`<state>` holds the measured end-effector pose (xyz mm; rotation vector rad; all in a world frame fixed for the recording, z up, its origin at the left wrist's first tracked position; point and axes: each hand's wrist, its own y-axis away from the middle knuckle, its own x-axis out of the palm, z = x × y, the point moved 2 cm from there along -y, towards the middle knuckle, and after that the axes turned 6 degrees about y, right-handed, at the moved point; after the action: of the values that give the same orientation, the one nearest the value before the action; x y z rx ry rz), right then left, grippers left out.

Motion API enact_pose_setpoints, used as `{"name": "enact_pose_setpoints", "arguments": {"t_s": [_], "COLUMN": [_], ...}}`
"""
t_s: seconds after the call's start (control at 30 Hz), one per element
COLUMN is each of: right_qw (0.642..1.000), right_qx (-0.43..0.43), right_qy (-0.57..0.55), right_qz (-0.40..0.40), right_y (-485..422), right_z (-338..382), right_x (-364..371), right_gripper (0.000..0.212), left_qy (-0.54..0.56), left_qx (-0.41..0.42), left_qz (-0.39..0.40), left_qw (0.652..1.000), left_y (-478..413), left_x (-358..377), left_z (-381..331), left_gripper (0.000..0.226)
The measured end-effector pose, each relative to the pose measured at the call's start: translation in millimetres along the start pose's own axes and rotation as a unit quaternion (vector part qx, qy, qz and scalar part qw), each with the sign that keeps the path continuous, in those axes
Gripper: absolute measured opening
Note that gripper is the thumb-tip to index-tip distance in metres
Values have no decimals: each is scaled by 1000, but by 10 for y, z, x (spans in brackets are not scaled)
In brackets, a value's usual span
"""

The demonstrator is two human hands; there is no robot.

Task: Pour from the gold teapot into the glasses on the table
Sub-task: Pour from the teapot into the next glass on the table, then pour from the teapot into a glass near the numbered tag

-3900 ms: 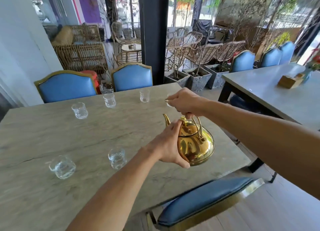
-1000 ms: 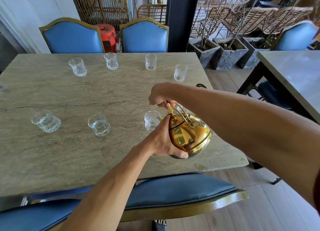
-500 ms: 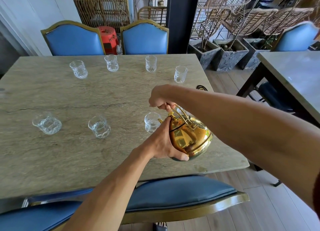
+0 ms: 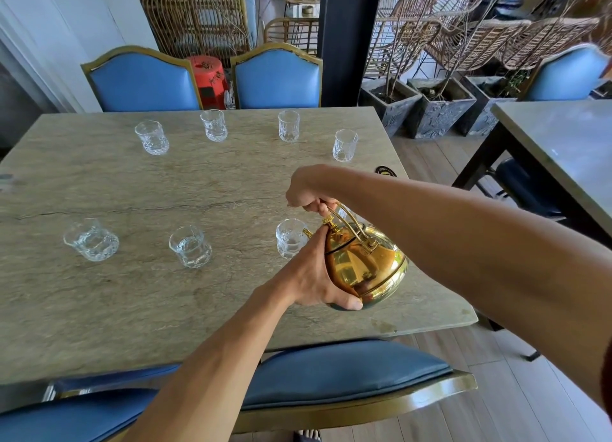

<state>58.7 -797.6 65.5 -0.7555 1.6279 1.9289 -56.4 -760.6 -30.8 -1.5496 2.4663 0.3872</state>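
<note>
The gold teapot [image 4: 364, 266] hangs tilted over the near right part of the stone table [image 4: 139, 190], its spout at the rim of a clear glass [image 4: 290, 238]. My right hand [image 4: 309, 190] grips the teapot's wire handle from above. My left hand [image 4: 314, 272] cups the pot's left side and underside, thumb beneath, a finger by the lid knob. Two more glasses stand in the near row, one [image 4: 190, 247] in the middle and one [image 4: 91, 239] at the left. Several glasses line the far edge, among them one [image 4: 345, 145] at the right.
Two blue chairs [image 4: 276, 77] stand behind the table and a blue seat [image 4: 344, 372] lies just below its near edge. A second table [image 4: 563, 143] is at the right. Stone planters [image 4: 437, 105] and wicker chairs fill the back. A dark round coaster [image 4: 385, 171] lies near my right forearm.
Since the oldest frame the view has dropped and the teapot has come to the near-right glass. Over the last second the pot stays tilted there with both hands holding as before.
</note>
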Motion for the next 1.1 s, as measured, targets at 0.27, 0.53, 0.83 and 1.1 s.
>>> {"name": "enact_pose_setpoints", "arguments": {"t_s": [0.27,0.53,0.83,1.1], "right_qw": [999,990,973,954], "right_qx": [-9,-39,-57,-49], "right_qy": [-35,-116,-186,-240], "right_qz": [-14,-64,-121,-172], "right_y": [54,189,390,541], "right_z": [-23,-127,-294,-394], "right_x": [5,22,-11,-269], "right_gripper": [31,32,23,21], "left_qy": [-14,-73,-178,-247], "left_qx": [-2,-7,-9,1], "left_qz": [1,10,27,36], "left_qw": [1000,997,984,968], "left_y": [10,41,57,-109], "left_x": [6,-17,-53,-244], "left_z": [-13,-46,-173,-404], "left_gripper": [122,129,153,156]}}
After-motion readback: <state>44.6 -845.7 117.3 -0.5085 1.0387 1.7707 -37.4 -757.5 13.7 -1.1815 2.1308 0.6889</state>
